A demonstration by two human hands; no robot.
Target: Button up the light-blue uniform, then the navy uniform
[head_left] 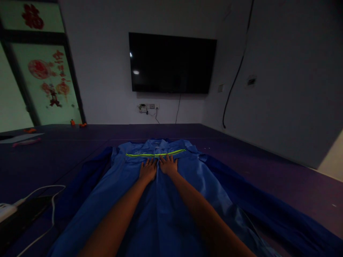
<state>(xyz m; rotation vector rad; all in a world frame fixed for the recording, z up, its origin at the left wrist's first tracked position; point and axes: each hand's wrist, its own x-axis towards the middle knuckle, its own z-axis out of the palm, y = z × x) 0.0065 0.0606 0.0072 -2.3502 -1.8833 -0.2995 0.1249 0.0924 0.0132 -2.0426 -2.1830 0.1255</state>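
Observation:
A blue work jacket [187, 185] lies spread flat in front of me, its collar at the far end and a yellow-green reflective stripe [155, 154] across the chest. Its dark blue sleeves stretch out to both sides. My left hand [148, 169] lies flat on the chest just below the stripe, fingers stretched out. My right hand [168, 165] rests flat beside it, fingers spread and nearly touching the left hand. Neither hand holds anything.
The jacket lies on a dark purple surface [268, 167]. A white cable [48, 200] and a dark device sit at the near left. A black screen [171, 63] hangs on the far wall. Papers [21, 138] lie at the far left.

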